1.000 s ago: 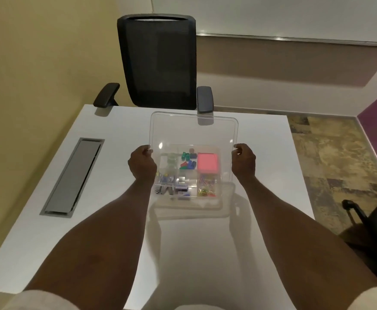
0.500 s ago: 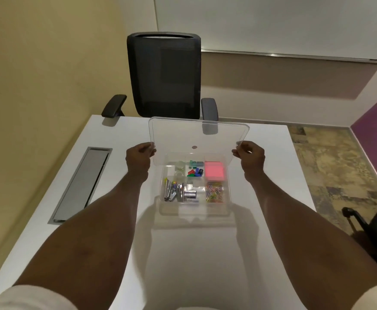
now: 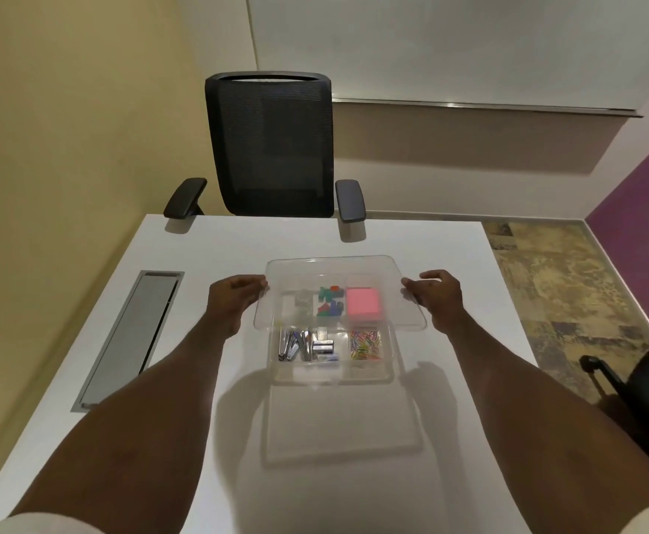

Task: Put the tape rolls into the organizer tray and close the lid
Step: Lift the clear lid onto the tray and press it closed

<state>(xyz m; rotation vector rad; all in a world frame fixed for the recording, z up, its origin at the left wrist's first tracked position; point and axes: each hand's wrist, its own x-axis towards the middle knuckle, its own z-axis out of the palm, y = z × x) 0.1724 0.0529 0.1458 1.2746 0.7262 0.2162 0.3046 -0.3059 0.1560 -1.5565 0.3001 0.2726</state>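
A clear organizer tray (image 3: 330, 375) sits on the white table (image 3: 315, 475) in front of me. Its compartments hold a pink pad (image 3: 363, 301), coloured clips (image 3: 365, 344), metal clips (image 3: 303, 344) and small coloured pieces (image 3: 330, 302). A clear roll-like item (image 3: 302, 298) shows faintly in the far left compartment. I hold the transparent lid (image 3: 338, 269) nearly flat just above the tray's far half. My left hand (image 3: 236, 294) grips its left edge. My right hand (image 3: 434, 296) grips its right edge.
A black office chair (image 3: 270, 144) stands at the table's far edge. A grey cable hatch (image 3: 132, 339) is set into the table on the left. Another dark chair (image 3: 646, 383) is at the right, over patterned floor.
The lid has tipped from upright to nearly flat and come down over the tray. Both hands moved down with it. The camera view has also shifted.
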